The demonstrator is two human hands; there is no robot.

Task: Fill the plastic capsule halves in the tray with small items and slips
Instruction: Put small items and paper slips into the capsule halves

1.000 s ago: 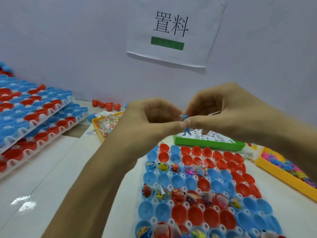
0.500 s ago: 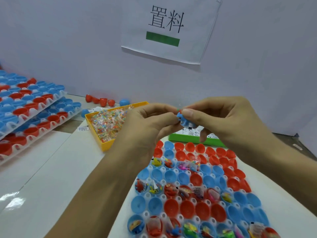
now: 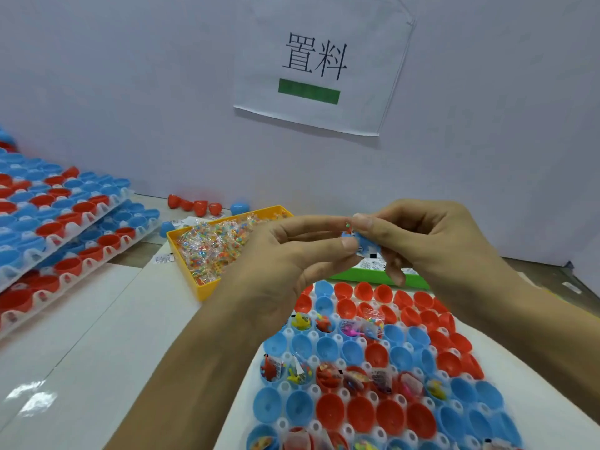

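Note:
A white tray (image 3: 328,381) of red and blue capsule halves lies in front of me; several halves hold small toys and packets, others are bare inside. Above its far end my left hand (image 3: 292,264) and my right hand (image 3: 422,241) meet, both pinching a small blue item with a printed slip (image 3: 363,243) between thumbs and fingertips. Most of the item is hidden by the fingers.
A yellow bin (image 3: 207,251) of small candy packets stands left of my hands. A green bin (image 3: 373,276) with slips sits behind the tray. Stacked trays of capsule halves (image 3: 55,222) fill the left side. Loose red and blue halves (image 3: 201,206) lie by the wall.
Both hands have stayed together on the blue item and have drifted a little lower and nearer over the tray; the view tilted, showing more of the yellow bin.

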